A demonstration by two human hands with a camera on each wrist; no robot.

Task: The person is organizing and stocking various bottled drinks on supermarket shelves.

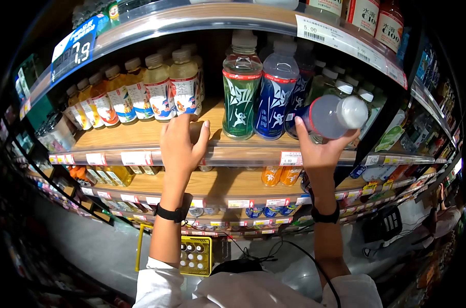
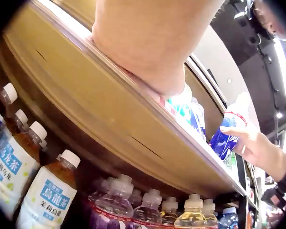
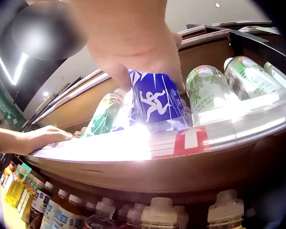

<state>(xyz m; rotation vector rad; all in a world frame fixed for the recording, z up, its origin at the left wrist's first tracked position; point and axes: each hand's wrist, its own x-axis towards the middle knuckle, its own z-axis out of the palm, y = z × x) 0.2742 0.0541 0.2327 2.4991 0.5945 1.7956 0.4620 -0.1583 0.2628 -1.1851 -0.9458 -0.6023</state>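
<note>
In the head view the right hand (image 1: pixel 323 149) grips a blue-labelled bottle (image 1: pixel 328 117), tilted with its white cap toward the camera, at the shelf's front edge. The right wrist view shows the bottle's blue label (image 3: pixel 155 102) under that hand. Left of it stand an upright blue bottle (image 1: pixel 276 92) and a green bottle (image 1: pixel 241 90). The left hand (image 1: pixel 184 141) rests at the shelf's front edge, fingers relaxed and thumb apart, just below the tea bottles (image 1: pixel 184 84); it holds nothing visible. Its fingertips are partly hidden in the left wrist view.
Clear bottles with white caps (image 1: pixel 365 95) stand behind and right of the gripped bottle. Lower shelves (image 1: pixel 217 182) hold orange and other drinks. A yellow basket (image 1: pixel 210 256) with several bottles is on the floor, near black cables. Another person's foot (image 1: pixel 367 252) shows at the right.
</note>
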